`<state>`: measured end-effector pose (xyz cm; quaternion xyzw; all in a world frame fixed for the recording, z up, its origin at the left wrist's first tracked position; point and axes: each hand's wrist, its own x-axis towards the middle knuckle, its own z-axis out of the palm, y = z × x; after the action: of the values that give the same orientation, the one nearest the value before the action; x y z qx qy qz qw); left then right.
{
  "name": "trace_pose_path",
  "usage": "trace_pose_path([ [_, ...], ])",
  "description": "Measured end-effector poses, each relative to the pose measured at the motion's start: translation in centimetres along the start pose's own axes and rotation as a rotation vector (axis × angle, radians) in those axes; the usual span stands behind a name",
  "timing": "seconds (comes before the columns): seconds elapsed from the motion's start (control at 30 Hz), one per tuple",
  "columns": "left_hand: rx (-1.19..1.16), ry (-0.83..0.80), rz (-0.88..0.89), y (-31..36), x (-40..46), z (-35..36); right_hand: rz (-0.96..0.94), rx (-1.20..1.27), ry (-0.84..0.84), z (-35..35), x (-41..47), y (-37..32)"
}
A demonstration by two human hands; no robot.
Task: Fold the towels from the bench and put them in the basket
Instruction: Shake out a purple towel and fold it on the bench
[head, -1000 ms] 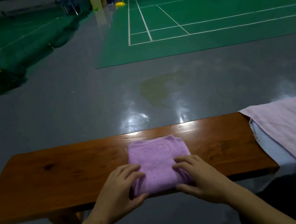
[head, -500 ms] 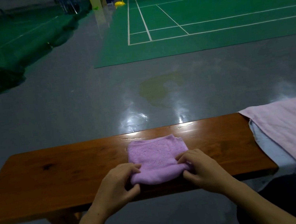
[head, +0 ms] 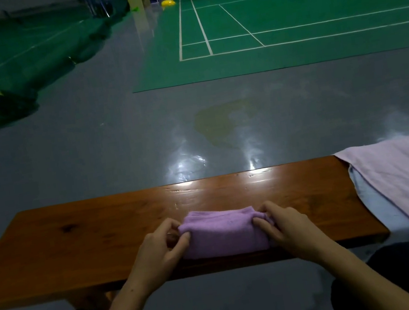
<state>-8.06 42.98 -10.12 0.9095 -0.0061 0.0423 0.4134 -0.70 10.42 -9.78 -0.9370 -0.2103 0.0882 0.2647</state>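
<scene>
Purple towel (head: 224,232) lies folded into a thick pad near the front edge of the wooden bench (head: 78,242), and we pinch its two ends, our left hand (head: 157,252) curled on its left end and our right hand (head: 287,228) curled on its right, with bare wood stretching away to the left and behind it. On the bench's right end a pink towel (head: 408,177) is spread over a pale blue towel (head: 381,208), well apart from the pad; beyond the bench we see glossy grey floor (head: 117,146) and a green badminton court (head: 283,18). Both spread towels are cut off at the right edge, and we cannot make out the dim objects far back.
</scene>
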Motion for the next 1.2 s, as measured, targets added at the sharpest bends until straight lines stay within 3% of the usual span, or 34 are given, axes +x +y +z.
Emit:
trace_pose_path([
  [0.2,0.144,0.087,-0.091,-0.5,1.0,1.1,0.113,0.024,0.021,0.9,1.8,-0.3],
  [0.4,0.487,0.199,-0.197,-0.5,1.7,1.5,0.297,-0.205,0.189,1.9,2.9,-0.8],
  [0.5,0.620,0.352,0.073,0.7,1.4,1.4,0.203,-0.370,0.429,2.0,2.0,-1.8],
  [0.57,0.623,0.302,0.319,2.0,1.0,2.9,0.057,-0.419,0.512,3.6,0.9,-4.1],
  [0.63,0.667,0.169,0.416,2.3,0.4,5.3,-0.099,-0.378,0.396,6.7,-0.3,-6.3],
  [0.7,0.760,0.091,0.376,1.6,0.1,7.1,-0.149,-0.350,0.248,9.2,-0.7,-7.4],
  [0.87,0.812,0.019,0.253,0.7,0.6,6.7,-0.175,-0.339,0.195,8.4,0.5,-5.6],
  [1.2,0.755,-0.039,-0.016,-0.4,0.8,4.6,0.027,-0.282,0.006,5.3,0.5,-3.9],
])
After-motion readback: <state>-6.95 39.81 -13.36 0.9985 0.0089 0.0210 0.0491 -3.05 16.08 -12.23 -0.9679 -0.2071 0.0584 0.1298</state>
